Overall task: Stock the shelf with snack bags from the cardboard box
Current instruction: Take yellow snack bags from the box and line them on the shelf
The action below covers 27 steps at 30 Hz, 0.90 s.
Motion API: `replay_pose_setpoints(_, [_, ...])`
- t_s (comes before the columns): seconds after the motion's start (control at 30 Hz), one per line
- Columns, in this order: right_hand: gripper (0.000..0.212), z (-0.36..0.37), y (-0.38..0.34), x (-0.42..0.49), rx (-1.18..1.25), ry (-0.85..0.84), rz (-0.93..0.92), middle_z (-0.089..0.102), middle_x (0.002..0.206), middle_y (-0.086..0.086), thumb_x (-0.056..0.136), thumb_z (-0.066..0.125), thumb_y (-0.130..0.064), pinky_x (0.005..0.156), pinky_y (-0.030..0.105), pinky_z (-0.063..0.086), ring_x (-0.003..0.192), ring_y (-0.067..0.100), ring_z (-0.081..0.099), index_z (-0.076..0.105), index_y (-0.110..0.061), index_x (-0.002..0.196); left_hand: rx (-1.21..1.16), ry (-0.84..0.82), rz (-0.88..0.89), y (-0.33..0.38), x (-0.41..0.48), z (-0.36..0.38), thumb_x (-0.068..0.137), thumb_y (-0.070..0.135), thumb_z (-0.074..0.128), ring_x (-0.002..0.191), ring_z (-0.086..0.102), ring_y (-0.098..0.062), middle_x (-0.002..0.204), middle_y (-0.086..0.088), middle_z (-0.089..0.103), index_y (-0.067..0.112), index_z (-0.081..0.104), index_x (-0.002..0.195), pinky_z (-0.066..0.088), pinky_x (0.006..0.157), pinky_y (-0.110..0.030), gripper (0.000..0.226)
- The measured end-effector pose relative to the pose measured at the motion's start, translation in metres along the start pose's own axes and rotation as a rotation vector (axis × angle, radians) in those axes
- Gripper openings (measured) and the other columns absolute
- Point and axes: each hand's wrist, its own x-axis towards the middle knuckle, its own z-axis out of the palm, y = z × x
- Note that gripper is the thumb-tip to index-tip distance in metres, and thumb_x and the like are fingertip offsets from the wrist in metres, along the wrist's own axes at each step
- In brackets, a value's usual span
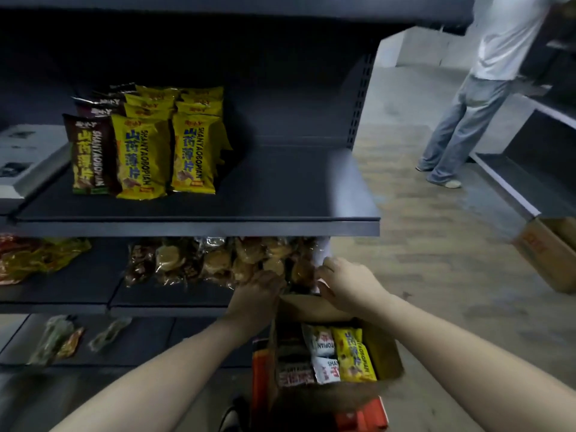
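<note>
An open cardboard box stands on the floor below my arms, with yellow, white and dark snack bags in it. Both hands reach over it to the right end of the middle shelf. A clear bag of brown snacks sits there, with my left hand curled on its left side. My right hand pinches its right edge. More clear bags line the shelf to the left. On the upper shelf, yellow bags and a brown bag stand in rows.
Orange and yellow packs lie at the middle shelf's left end. A few small packs lie on the bottom shelf. A person in jeans stands in the aisle at the back right, beside another shelf unit and a second cardboard box.
</note>
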Motion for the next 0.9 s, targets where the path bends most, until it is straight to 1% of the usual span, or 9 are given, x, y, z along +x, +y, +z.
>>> replay_pose_setpoints(0.07, [0.033, 0.017, 0.011, -0.017, -0.009, -0.041, 0.056, 0.052, 0.114, 0.002, 0.097, 0.034, -0.037, 0.073, 0.039, 0.048, 0.107, 0.025, 0.053, 0.053, -0.018, 0.116, -0.018, -0.164, -0.086, 0.009, -0.005, 0.020, 0.091, 0.016, 0.046, 0.103, 0.061, -0.027, 0.118, -0.005, 0.061, 0.018, 0.059, 0.120, 0.049, 0.077, -0.032, 0.032])
replay_pose_setpoints(0.1, [0.033, 0.022, 0.014, -0.025, -0.001, -0.072, 0.085, 0.052, 0.115, 0.002, 0.097, 0.033, -0.037, 0.074, 0.038, 0.048, 0.108, 0.023, 0.052, 0.051, -0.018, 0.116, -0.040, -0.208, -0.086, 0.012, -0.008, 0.031, 0.092, 0.017, 0.043, 0.104, 0.059, -0.024, 0.120, -0.003, 0.059, 0.020, 0.056, 0.118, 0.048, 0.077, -0.032, 0.029])
replay_pose_setpoints(0.2, [0.030, 0.045, 0.027, -0.045, 0.033, -0.143, 0.166, 0.053, 0.112, 0.003, 0.096, 0.037, -0.037, 0.073, 0.038, 0.047, 0.106, 0.026, 0.053, 0.049, -0.016, 0.112, -0.155, -0.308, -0.058, 0.024, -0.007, 0.049, 0.089, 0.015, 0.044, 0.098, 0.058, -0.020, 0.107, -0.003, 0.062, 0.020, 0.059, 0.099, 0.038, 0.071, -0.026, 0.019])
replay_pose_setpoints(0.33, [0.028, 0.071, 0.039, -0.063, 0.157, -0.231, 0.279, 0.053, 0.115, 0.004, 0.093, 0.043, -0.035, 0.074, 0.039, 0.047, 0.110, 0.026, 0.051, 0.049, -0.014, 0.110, -0.196, -0.344, 0.012, 0.041, 0.002, 0.074, 0.080, 0.011, 0.048, 0.084, 0.061, -0.023, 0.088, -0.006, 0.065, 0.014, 0.063, 0.082, 0.034, 0.061, -0.025, 0.016])
replay_pose_setpoints(0.4, [0.028, 0.084, 0.045, -0.068, 0.205, -0.270, 0.326, 0.053, 0.116, 0.005, 0.093, 0.044, -0.036, 0.073, 0.038, 0.047, 0.111, 0.025, 0.051, 0.049, -0.014, 0.110, -0.253, -0.386, -0.044, 0.045, 0.003, 0.091, 0.084, 0.013, 0.048, 0.087, 0.060, -0.020, 0.092, -0.004, 0.063, 0.015, 0.061, 0.087, 0.035, 0.064, -0.024, 0.014])
replay_pose_setpoints(0.57, [0.032, 0.118, 0.051, -0.071, 0.320, -0.376, 0.456, 0.052, 0.113, 0.008, 0.094, 0.043, -0.037, 0.076, 0.038, 0.047, 0.108, 0.028, 0.052, 0.048, -0.012, 0.114, -0.303, -0.581, -0.205, 0.050, 0.005, 0.129, 0.091, 0.015, 0.042, 0.098, 0.058, -0.022, 0.104, -0.007, 0.063, 0.012, 0.060, 0.099, 0.041, 0.076, -0.028, 0.021])
replay_pose_setpoints(0.7, [0.033, 0.146, 0.047, -0.068, 0.395, -0.462, 0.533, 0.051, 0.114, 0.012, 0.095, 0.044, -0.035, 0.078, 0.039, 0.046, 0.108, 0.032, 0.053, 0.045, -0.008, 0.116, -0.410, -0.726, -0.322, 0.051, 0.008, 0.154, 0.091, 0.011, 0.042, 0.100, 0.060, -0.026, 0.104, -0.010, 0.065, 0.011, 0.060, 0.098, 0.036, 0.069, -0.025, 0.019])
replay_pose_setpoints(0.77, [0.035, 0.161, 0.044, -0.065, 0.419, -0.511, 0.552, 0.050, 0.118, 0.015, 0.096, 0.044, -0.034, 0.083, 0.041, 0.046, 0.109, 0.035, 0.052, 0.044, -0.007, 0.117, -0.457, -0.774, -0.370, 0.050, 0.006, 0.167, 0.091, 0.009, 0.042, 0.102, 0.059, -0.027, 0.108, -0.011, 0.065, 0.010, 0.061, 0.100, 0.036, 0.072, -0.026, 0.021])
replay_pose_setpoints(0.9, [0.043, 0.187, 0.035, -0.063, 0.434, -0.585, 0.601, 0.042, 0.132, 0.016, 0.096, 0.043, -0.036, 0.089, 0.043, 0.045, 0.118, 0.036, 0.045, 0.039, -0.007, 0.127, -0.495, -0.837, -0.463, 0.047, 0.001, 0.197, 0.091, 0.006, 0.045, 0.113, 0.055, -0.024, 0.122, -0.012, 0.061, 0.006, 0.060, 0.117, 0.036, 0.082, -0.021, 0.030])
